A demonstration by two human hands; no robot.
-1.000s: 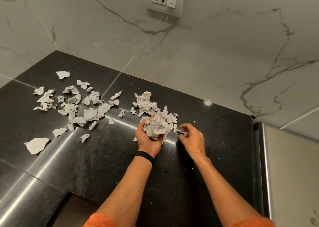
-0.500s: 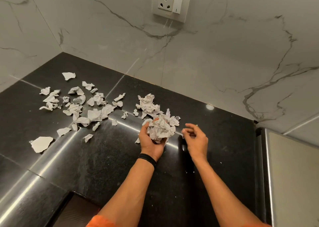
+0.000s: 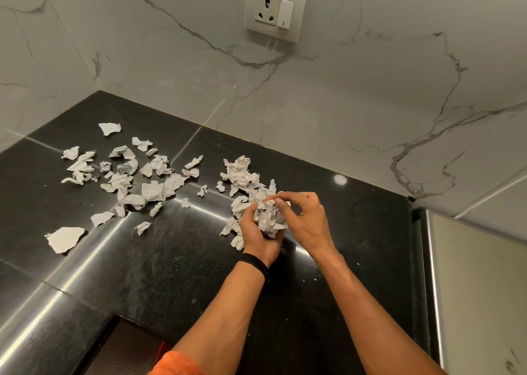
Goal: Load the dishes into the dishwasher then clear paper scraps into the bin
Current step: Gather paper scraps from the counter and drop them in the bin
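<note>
Torn white paper scraps lie scattered over the black stone counter (image 3: 159,260). My left hand (image 3: 258,236) cups a crumpled wad of scraps (image 3: 269,218) just above the counter. My right hand (image 3: 303,218) has come up against the wad, its fingertips pinching paper at the top of it. A small pile of scraps (image 3: 241,172) lies just behind the hands. A wider scatter of scraps (image 3: 134,175) covers the left part of the counter, and one larger piece (image 3: 65,239) sits alone nearer the front left.
White marble walls (image 3: 356,104) meet in a corner behind the counter, with a socket and switch plate (image 3: 276,8) above. A pale panel (image 3: 479,289) stands at the right edge. The counter's front edge steps back at the bottom left.
My right hand moved left from the counter beside the wad and now pinches paper on top of it. My left hand kept the wad cupped. The camera tilted down slightly.
</note>
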